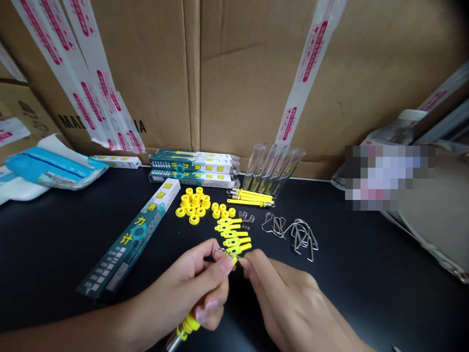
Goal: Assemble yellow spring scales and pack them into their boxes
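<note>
My left hand (194, 278) is closed around a yellow spring scale part (190, 323), its lower end with a metal tube pointing toward me. A thin wire hook (220, 250) shows at the part's upper end, by my left thumb. My right hand (289, 288) pinches the wire at that end; its fingertips partly hide the wire. Just beyond my fingers lie several flat yellow plastic pieces (235, 233) in a row, with small springs (246, 216) beside them. Loose metal hooks (302, 235) lie to the right of these.
Yellow collars (195, 200) and small rings (222, 211) sit mid-table. Behind them are assembled yellow rods (252, 198), clear tubes (269, 168) and stacked boxes (194, 168). A long box (137, 234) lies left, a blue packet (58, 164) farther left. A bottle (394, 129) and bag (428, 220) stand right, cardboard (238, 73) behind.
</note>
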{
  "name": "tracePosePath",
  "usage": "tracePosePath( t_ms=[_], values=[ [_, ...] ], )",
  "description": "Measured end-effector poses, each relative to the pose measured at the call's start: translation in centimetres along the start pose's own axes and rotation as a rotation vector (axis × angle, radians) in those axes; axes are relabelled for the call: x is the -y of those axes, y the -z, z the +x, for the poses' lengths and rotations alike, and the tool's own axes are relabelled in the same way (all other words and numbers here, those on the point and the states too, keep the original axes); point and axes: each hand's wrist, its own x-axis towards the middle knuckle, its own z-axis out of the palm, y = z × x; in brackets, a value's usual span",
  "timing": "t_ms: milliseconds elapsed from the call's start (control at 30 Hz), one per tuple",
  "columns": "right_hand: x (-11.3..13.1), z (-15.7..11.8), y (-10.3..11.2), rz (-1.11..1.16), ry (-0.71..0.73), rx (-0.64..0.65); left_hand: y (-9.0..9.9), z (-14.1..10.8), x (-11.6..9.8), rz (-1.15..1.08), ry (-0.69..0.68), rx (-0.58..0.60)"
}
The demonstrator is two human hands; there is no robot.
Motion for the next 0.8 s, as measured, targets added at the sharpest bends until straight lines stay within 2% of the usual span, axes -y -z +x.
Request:
tracePosePath(
  t_ms=[133, 300, 400, 467, 667, 800],
  values=[
    [-0.6, -0.1, -0.2, 0.152, -0.09, 0.005, 0.2, 0.0, 0.4, -0.011, -0.029, 0.004],
    [-1.3, 0.4, 0.4, 0.547, -0.305, 0.141, 0.3, -0.1, 0.3, -0.051, 0.002, -0.031],
    [-1.6, 0.7, 0.5, 0.79, -0.433, 0.15, 0.0, 0.0, -0.1, -0.091, 0.006, -0.043],
    [-1.8, 0.8, 0.3, 0.91, -0.47, 0.127, 0.0, 0.1, -0.1, -0.091, -0.005, -0.042],
    [-1.8, 1.3, 0.2, 0.973, -0.505, 0.018, 0.2, 0.1, 0.3, -0.008, -0.016, -0.036],
    [-1.4, 1.5, 0.5, 1.038, -0.591, 0.036, 0.3, 0.2, 0.4, -0.001, -0.002, -0.024]
  ],
)
